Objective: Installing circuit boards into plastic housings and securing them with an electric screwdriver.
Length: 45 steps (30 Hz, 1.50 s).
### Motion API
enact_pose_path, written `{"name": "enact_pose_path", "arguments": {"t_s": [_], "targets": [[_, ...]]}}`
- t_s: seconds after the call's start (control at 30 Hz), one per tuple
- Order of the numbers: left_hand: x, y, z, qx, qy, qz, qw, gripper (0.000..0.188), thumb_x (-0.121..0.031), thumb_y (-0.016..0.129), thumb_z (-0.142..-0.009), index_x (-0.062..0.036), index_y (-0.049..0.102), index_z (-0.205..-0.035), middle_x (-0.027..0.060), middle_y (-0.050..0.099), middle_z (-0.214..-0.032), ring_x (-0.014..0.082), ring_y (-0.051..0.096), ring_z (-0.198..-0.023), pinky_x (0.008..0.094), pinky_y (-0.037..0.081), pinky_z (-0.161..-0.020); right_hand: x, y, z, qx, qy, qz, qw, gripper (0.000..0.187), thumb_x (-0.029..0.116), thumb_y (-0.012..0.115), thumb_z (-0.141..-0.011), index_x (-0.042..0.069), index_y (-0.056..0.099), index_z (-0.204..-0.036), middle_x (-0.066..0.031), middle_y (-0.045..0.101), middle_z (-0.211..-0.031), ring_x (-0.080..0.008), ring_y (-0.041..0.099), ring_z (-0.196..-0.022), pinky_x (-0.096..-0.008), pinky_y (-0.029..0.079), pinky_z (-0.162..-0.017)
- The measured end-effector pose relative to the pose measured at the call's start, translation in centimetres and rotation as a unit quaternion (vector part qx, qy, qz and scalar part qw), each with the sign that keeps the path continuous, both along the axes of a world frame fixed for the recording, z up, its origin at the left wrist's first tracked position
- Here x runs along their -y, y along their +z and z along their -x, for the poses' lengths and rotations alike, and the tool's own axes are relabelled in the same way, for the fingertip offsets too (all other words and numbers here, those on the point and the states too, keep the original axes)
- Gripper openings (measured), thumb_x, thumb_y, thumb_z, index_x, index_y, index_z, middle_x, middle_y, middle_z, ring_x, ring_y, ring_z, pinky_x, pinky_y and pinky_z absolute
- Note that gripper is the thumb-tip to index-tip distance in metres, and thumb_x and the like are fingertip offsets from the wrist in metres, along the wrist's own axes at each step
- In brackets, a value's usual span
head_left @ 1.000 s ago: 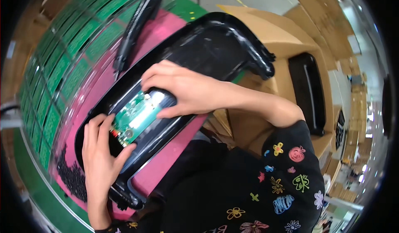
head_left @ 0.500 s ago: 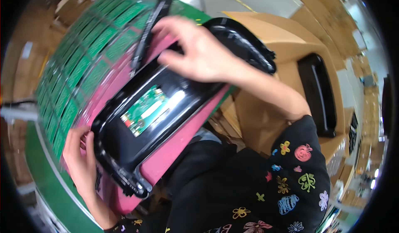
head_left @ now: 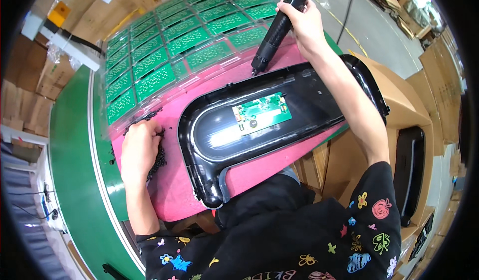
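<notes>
My right hand [head_left: 308,28] is wrapped round a black electric screwdriver [head_left: 275,39], its tip pointing down at the pink mat [head_left: 239,182] just beyond the black plastic housing [head_left: 187,130]. Inside that long, shallow housing lies a green circuit board [head_left: 263,113] with small parts on it. Over to the left, my left hand [head_left: 139,147] has its fingers curled together at a pile of tiny black screws [head_left: 158,162]. Whatever the fingertips pinch is hidden.
Clear trays of several green circuit boards [head_left: 187,40] cover the far side of the green table [head_left: 72,145]. A cardboard box [head_left: 399,115] at the right holds another black housing [head_left: 410,167]. The screwdriver's cord runs up from its top.
My right hand has taken hold of the screwdriver, which stood beyond the housing. My left hand has left the housing's edge and reached into the screws. The view has turned.
</notes>
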<state>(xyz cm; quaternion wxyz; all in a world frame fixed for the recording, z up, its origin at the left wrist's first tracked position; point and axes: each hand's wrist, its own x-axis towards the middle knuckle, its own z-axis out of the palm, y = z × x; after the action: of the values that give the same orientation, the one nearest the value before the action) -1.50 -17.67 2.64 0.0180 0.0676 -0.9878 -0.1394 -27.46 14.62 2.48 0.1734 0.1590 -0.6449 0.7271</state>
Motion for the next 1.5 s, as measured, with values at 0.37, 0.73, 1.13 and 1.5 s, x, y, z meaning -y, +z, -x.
{"name": "enact_pose_path", "arguments": {"t_s": [0.37,0.73,1.13,1.5], "targets": [[-0.1,2.4,1.1,-0.069,-0.011,-0.081,0.994,0.020,-0.001,0.070,-0.071,0.0031,0.071,-0.091,0.0178,0.067,-0.076,0.0250,0.067,-0.066,0.0341,0.053,-0.064,4.0,3.2,-7.4,0.099,0.266,0.263,0.922,0.032,0.024,0.064,-0.097,0.006,0.050,-0.119,-0.0075,0.058,-0.092,-0.0179,0.059,-0.083,-0.0360,0.052,-0.076],[-8.4,6.4,5.3,-0.071,-0.207,-0.352,0.910,0.012,-0.001,0.074,-0.080,0.0027,0.071,-0.090,0.0026,0.069,-0.080,0.0076,0.063,-0.073,0.0237,0.053,-0.070,2.5,6.0,-14.4,0.066,0.340,0.318,0.883,0.048,0.033,0.048,-0.100,-0.002,0.043,-0.132,-0.0030,0.046,-0.091,-0.0151,0.047,-0.085,-0.0431,0.039,-0.092],[-8.3,2.1,4.8,-0.036,-0.299,-0.470,0.830,0.012,0.001,0.072,-0.083,0.0036,0.072,-0.094,0.0094,0.072,-0.086,0.0155,0.069,-0.080,0.0274,0.055,-0.075,0.4,7.9,-17.4,-0.045,0.368,0.323,0.871,0.050,0.045,0.059,-0.091,0.001,0.051,-0.113,0.0044,0.047,-0.070,-0.0068,0.045,-0.057,-0.0274,0.038,-0.064],[-9.5,1.3,4.5,-0.202,-0.378,-0.247,0.869,0.021,-0.002,0.077,-0.077,0.0034,0.067,-0.094,0.0135,0.070,-0.087,0.0283,0.069,-0.079,0.0346,0.056,-0.071,0.2,6.8,-18.0,-0.052,0.368,0.222,0.901,0.052,0.053,0.059,-0.090,0.008,0.053,-0.114,0.0048,0.048,-0.070,-0.0079,0.046,-0.057,-0.0288,0.039,-0.066]]}}
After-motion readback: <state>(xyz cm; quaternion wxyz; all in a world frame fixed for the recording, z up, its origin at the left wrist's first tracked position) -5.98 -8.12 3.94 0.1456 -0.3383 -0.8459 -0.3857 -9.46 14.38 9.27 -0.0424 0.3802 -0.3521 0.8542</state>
